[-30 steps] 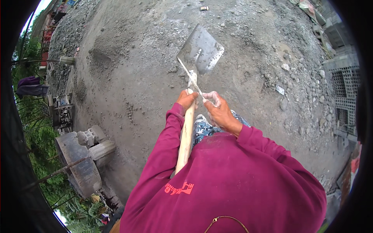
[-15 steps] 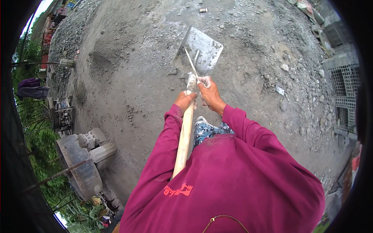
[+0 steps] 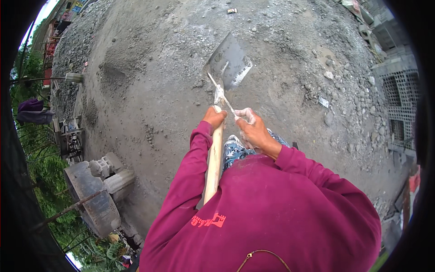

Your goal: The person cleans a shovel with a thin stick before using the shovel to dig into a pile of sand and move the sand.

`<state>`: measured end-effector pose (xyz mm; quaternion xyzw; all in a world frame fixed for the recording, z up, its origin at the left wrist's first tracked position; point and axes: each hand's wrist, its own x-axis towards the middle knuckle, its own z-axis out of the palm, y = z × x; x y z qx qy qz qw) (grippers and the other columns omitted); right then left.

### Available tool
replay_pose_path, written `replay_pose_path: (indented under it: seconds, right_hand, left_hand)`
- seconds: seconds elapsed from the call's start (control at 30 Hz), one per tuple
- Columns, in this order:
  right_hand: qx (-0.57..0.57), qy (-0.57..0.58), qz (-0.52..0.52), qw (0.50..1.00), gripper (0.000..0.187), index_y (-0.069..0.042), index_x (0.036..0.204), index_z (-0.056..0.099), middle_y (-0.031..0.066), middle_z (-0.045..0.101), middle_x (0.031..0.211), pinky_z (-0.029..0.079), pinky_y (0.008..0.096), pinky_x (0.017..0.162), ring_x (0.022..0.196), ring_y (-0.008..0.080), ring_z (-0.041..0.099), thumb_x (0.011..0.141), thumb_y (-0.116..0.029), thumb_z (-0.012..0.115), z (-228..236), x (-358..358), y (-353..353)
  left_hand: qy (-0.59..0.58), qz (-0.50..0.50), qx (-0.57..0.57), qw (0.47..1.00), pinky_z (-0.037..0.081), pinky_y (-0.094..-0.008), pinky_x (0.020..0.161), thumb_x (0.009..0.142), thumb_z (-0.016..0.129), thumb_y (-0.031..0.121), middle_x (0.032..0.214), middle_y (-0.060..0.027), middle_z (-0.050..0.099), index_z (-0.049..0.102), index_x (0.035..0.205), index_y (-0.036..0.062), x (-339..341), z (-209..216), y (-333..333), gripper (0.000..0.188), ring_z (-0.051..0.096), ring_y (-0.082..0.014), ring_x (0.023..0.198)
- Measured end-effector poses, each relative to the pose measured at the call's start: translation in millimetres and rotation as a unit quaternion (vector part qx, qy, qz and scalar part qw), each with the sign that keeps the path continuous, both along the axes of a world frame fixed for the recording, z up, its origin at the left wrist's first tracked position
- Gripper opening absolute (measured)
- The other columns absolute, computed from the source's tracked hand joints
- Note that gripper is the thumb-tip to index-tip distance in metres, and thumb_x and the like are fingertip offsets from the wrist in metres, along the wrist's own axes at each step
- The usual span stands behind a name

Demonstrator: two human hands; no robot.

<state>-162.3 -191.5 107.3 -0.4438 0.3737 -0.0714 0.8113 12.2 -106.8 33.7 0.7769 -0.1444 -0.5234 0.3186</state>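
My left hand point(image 3: 214, 119) is closed round the wooden handle of a shovel point(image 3: 213, 170), just below its pale-smeared socket. The handle's lower end rests against my maroon shirt. Beyond the hand, the grey metal blade point(image 3: 232, 58) is over the gravelly ground, with dirt on its face. In a pinch, my right hand point(image 3: 254, 130) holds one end of a thin pale strip point(image 3: 230, 107), like a narrow stick. It crosses the shovel's socket at a slant, its far end close to the blade's near edge. Whitish residue coats the right fingers.
Loose gravel and stones point(image 3: 337, 81) lie to the right, near a concrete block wall with grilles point(image 3: 401, 102). At the left stand a round metal drum-like piece point(image 3: 93, 197) and concrete chunks point(image 3: 118, 180). A gravel heap point(image 3: 74, 47) rises at the far left.
My right hand has moved back and to the right, drawing the strip across the socket. The blade has turned slightly. My left hand keeps its grip on the handle.
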Motion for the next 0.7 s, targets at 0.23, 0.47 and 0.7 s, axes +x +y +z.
replay_pose_path:
  seconds: [0.23, 0.47, 0.7]
  right_hand:
    - [0.001, 0.033, 0.032, 0.999, 0.032, -0.004, 0.123, 0.046, 0.0001, 0.044, 0.052, 0.036, 0.0303, 0.036, 0.035, 0.0104, 0.038, 0.095, -0.019, 0.053, -4, -2, 0]
    - [0.056, 0.025, -0.068, 0.996, 0.031, -0.005, 0.122, 0.046, -0.0007, 0.042, 0.052, 0.032, 0.0279, 0.032, 0.033, 0.0101, 0.037, 0.094, -0.019, 0.051, -31, 20, -24]
    - [-0.083, 0.108, -0.116, 0.984, 0.029, -0.005, 0.116, 0.048, 0.0007, 0.046, 0.056, 0.032, 0.0277, 0.031, 0.036, 0.0104, 0.040, 0.093, -0.021, 0.052, -80, 33, -45]
  left_hand:
    - [-0.003, -0.020, 0.029, 0.999, 0.048, -0.0353, 0.044, 0.082, 0.060, 0.017, 0.064, -0.0117, 0.059, 0.057, 0.088, -0.0036, -6, -18, 12, 0.022, 0.058, -0.0227, 0.047]
    - [-0.028, -0.043, 0.043, 0.998, 0.049, -0.0362, 0.044, 0.081, 0.060, 0.016, 0.066, -0.0125, 0.061, 0.058, 0.087, -0.0035, -15, -20, -3, 0.020, 0.060, -0.0223, 0.049]
    - [-0.037, -0.031, 0.052, 0.997, 0.049, -0.0381, 0.043, 0.078, 0.061, 0.014, 0.067, -0.0155, 0.061, 0.056, 0.088, -0.0068, -21, -8, -8, 0.024, 0.062, -0.0261, 0.051]
